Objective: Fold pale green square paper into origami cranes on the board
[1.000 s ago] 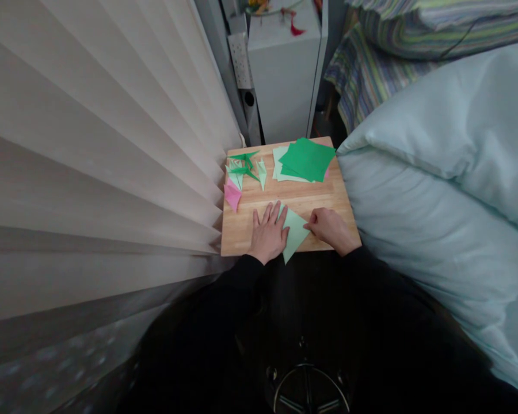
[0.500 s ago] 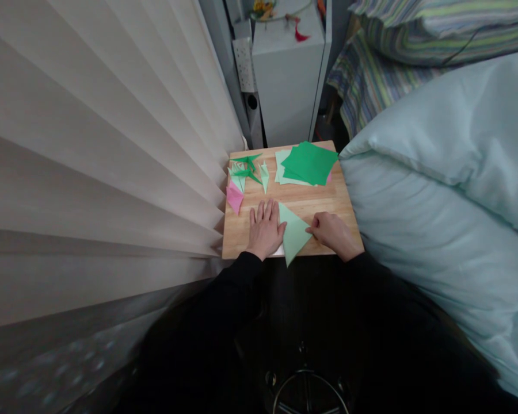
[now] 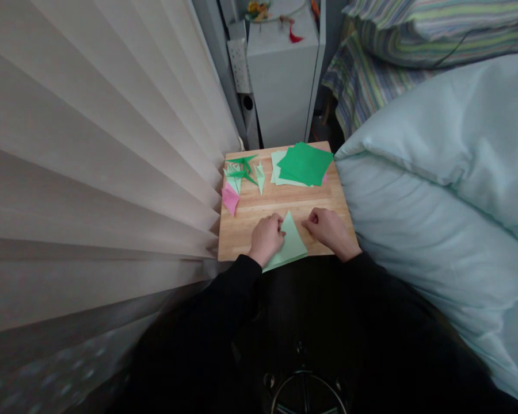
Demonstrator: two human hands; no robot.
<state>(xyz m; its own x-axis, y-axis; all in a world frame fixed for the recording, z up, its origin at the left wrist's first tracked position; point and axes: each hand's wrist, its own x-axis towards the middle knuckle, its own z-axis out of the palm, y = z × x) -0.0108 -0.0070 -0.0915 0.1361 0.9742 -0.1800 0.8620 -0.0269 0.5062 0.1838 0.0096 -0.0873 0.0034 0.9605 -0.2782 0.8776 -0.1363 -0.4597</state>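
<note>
Green sheets (image 3: 307, 164) and folded shapes (image 3: 230, 199) lie beyond pale paper (image 3: 293, 242) the left hand (image 3: 265, 237) pinches; the right hand (image 3: 327, 226), beside it, has fingers pressed together.

Folded paper (image 3: 292, 244): pale green is shown here.
Top sheet (image 3: 307, 163): vivid green is spotted!
Pillow (image 3: 397, 43): green-blue stripes are seen.

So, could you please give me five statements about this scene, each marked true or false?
1. The left hand touches the pale green folded paper. True.
2. The right hand grips that same paper. False: it is apart from it.
3. A pink folded piece lies by the left side of the wooden board. True.
4. The dark green sheets lie under the pale sheets. False: they lie on top.
5. Pale blue bedding is right of the board. True.
</note>
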